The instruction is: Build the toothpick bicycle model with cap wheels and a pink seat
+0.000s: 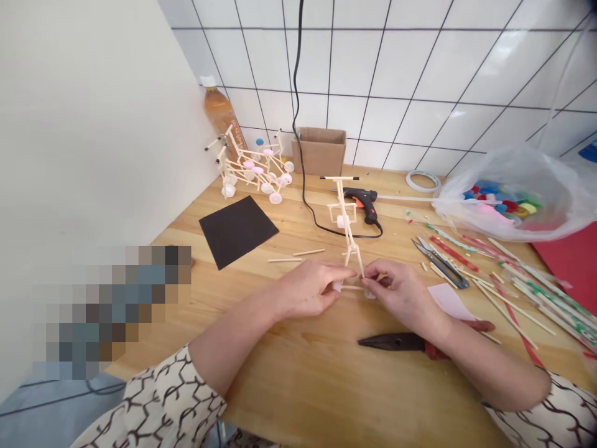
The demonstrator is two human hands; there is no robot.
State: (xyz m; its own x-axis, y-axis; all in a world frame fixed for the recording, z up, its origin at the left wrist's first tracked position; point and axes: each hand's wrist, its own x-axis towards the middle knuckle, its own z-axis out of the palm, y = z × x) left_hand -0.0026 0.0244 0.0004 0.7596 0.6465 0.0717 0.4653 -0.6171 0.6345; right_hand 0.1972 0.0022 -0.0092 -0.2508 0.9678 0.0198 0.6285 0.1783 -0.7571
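A small model tricycle of pale wooden sticks [347,218] stands on the table, its black-tipped handlebar at the far end. Both hands are at its near end, by the rear wheels. My left hand [313,286] has its fingers closed around the left wheel side, the forefinger reaching toward the frame. My right hand [396,289] pinches the lower end of a slanting stick of the model, just above a clear-white cap wheel [369,294]. Under my right forearm lie pliers [396,341] with red handles.
Behind the model rests a black glue gun [364,200] with its cord. Finished stick models [254,168], a bottle [219,109] and a cardboard box [321,152] line the back. At right are snips [443,264], loose sticks and a bag of caps [513,193]. Black card [237,230] lies left.
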